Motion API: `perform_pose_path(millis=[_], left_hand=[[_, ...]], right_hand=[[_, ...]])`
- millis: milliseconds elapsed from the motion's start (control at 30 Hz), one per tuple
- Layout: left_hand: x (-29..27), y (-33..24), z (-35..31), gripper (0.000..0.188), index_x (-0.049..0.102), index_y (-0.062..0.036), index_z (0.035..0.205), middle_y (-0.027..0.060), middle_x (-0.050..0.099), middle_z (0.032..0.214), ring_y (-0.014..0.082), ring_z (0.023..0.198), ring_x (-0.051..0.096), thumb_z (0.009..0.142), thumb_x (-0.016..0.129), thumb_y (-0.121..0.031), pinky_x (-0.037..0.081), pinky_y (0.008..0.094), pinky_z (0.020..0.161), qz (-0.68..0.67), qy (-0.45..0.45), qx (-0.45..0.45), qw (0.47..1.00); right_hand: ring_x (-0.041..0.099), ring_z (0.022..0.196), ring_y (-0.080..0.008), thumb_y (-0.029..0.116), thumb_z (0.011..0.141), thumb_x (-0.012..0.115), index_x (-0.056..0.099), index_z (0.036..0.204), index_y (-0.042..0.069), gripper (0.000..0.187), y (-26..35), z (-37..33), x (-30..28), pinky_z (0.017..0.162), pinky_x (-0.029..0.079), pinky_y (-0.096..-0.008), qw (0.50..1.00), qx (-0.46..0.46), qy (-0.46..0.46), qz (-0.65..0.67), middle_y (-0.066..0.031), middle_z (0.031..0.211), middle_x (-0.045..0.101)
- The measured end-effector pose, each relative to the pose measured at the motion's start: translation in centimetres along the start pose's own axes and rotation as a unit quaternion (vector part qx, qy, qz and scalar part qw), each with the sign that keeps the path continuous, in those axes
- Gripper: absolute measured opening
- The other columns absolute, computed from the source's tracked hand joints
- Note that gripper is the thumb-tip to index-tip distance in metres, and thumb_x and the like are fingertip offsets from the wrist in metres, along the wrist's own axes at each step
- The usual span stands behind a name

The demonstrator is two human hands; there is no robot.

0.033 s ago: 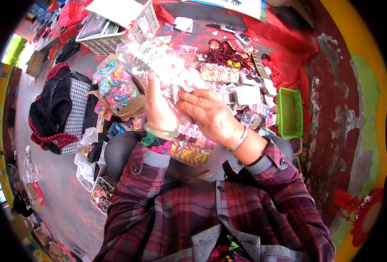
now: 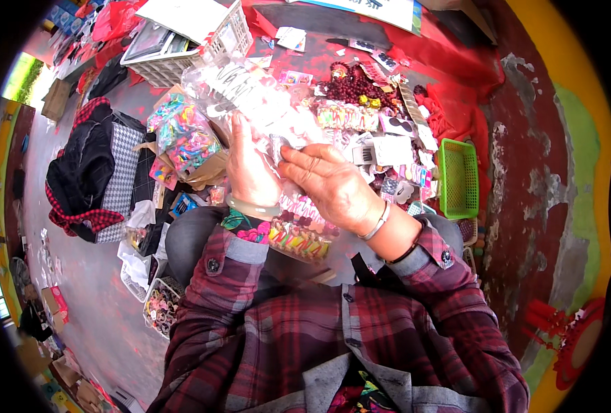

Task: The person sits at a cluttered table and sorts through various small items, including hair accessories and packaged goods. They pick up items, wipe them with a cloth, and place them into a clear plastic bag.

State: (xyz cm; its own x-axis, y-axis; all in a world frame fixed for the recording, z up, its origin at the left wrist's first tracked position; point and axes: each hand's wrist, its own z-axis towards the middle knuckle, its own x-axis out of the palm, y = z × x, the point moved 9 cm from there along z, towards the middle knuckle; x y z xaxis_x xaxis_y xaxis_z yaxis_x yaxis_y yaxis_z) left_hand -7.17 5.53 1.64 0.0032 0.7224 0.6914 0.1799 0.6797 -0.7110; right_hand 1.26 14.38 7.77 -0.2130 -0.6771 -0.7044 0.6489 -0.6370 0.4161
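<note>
In front of me my left hand (image 2: 252, 168) is raised, its thumb stretched up beside a clear plastic bag (image 2: 240, 86) of pale pink and white items. Glare washes out its other fingers, so its grip is unclear. My right hand (image 2: 336, 186) comes in from the right, fingers pressed together on a small silvery-grey piece (image 2: 276, 146) close to the left palm. Exactly what that piece is I cannot make out. Below the hands lie clear packs of colourful hair accessories (image 2: 298, 241).
A bag of multicoloured pieces (image 2: 185, 134) stands at left, by a dark jacket (image 2: 78, 172) on a houndstooth box (image 2: 125, 172). Behind are a white crate (image 2: 223, 45) and dark red beads (image 2: 350, 86). A green basket (image 2: 459, 177) sits at right, small baskets (image 2: 162, 306) at lower left.
</note>
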Motion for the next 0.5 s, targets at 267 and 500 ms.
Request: perform_pose_path(millis=[267,500], left_hand=[[1.0,1.9,-0.7,0.047,0.044,-0.0036,0.123,0.0094,0.051,0.119,0.0203,0.11,0.05,0.096,0.037,-0.041,0.042,0.0346,0.092,-0.088,0.08,-0.112,0.987],[0.6,2.3,-0.5,0.044,0.044,-0.0041,0.122,0.0095,0.051,0.118,0.0195,0.106,0.052,0.096,0.039,-0.039,0.044,0.0348,0.09,-0.085,0.048,-0.095,0.991]], right_hand=[[0.038,0.126,-0.0276,0.026,0.08,0.056,0.051,0.123,0.009,0.046,-0.2,1.0,0.8,0.1,0.03,-0.0462,0.988,0.007,0.073,-0.138,-0.0065,0.126,0.052],[0.036,0.128,-0.0283,0.031,0.082,0.055,0.05,0.124,0.006,0.049,-0.3,1.2,0.9,0.103,0.027,-0.0446,0.991,0.011,0.074,-0.11,-0.0106,0.126,0.051]])
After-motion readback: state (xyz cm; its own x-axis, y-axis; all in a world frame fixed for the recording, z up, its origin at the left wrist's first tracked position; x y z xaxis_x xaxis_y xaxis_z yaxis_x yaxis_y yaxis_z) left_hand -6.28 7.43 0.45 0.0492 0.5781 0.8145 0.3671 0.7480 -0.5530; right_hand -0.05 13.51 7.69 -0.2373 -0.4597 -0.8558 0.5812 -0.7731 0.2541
